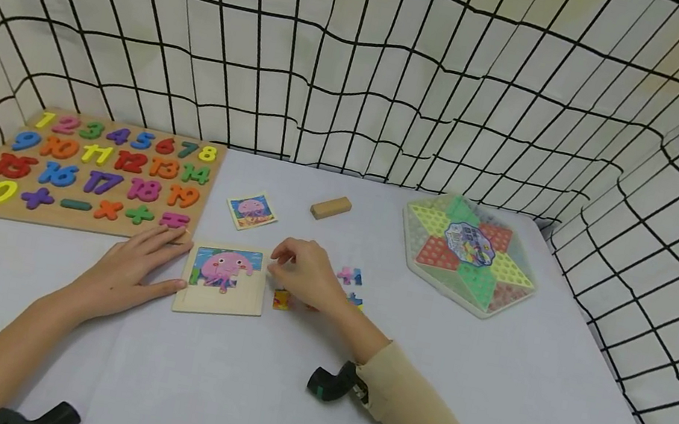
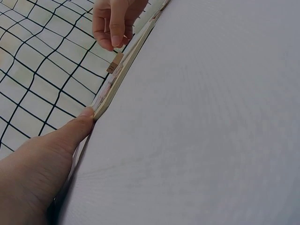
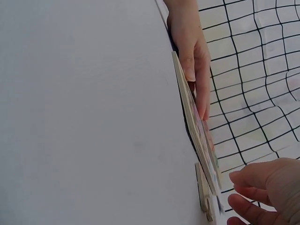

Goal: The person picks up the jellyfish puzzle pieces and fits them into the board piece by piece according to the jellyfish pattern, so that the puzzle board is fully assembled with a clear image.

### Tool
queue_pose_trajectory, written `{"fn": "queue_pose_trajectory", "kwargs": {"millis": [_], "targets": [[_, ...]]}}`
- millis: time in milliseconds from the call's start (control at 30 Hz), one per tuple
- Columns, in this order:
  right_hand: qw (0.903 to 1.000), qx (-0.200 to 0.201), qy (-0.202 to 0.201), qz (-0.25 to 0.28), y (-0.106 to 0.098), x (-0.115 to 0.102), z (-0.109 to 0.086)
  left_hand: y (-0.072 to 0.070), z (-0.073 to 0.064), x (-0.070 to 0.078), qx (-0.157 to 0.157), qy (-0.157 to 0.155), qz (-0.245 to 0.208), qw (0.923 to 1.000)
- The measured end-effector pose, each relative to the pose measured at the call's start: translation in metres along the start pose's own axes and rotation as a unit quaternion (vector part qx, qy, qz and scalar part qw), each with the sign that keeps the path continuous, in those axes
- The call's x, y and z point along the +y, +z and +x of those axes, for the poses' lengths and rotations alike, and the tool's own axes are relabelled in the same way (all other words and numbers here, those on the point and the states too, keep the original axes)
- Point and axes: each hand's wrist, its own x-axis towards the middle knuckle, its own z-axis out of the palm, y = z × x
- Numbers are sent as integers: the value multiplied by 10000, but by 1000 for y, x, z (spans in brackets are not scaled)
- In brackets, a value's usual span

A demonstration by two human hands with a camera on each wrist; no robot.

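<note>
A wooden puzzle tray (image 1: 216, 308) with a partly filled pink octopus picture lies on the white cloth. My left hand (image 1: 131, 274) rests at its left side, fingers extended over the lower edge of the number board and thumb touching the tray. In the left wrist view that thumb (image 2: 82, 124) meets the tray's edge. Just past the tray's right edge hovers my right hand (image 1: 308, 275), fingers loosely bent. Nothing shows between its fingers (image 3: 246, 178) in the right wrist view. Loose puzzle pieces, one yellow and red (image 1: 281, 299), one pink (image 1: 345, 274), lie around it, partly hidden beneath.
A small octopus picture card (image 1: 252, 210) and a wooden block (image 1: 330, 207) lie behind the tray. The number board (image 1: 72, 221) fills the back left. At the right is a hexagonal star-patterned game box (image 1: 468, 254). Black netting (image 1: 351, 100) stands around the table's back and sides.
</note>
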Motion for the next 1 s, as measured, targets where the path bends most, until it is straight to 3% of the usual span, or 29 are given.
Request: {"fn": "queue_pose_trajectory", "kwargs": {"millis": [500, 833, 1000], "targets": [[9999, 100, 112, 1, -13, 26, -14, -1, 0, 0, -106, -25, 59, 9999], [9991, 417, -56, -74, -24, 41, -23, 1, 0, 0, 34, 38, 1, 10000], [9984, 553, 50, -115, -29, 51, -27, 2, 0, -1, 43, 61, -17, 10000]]}}
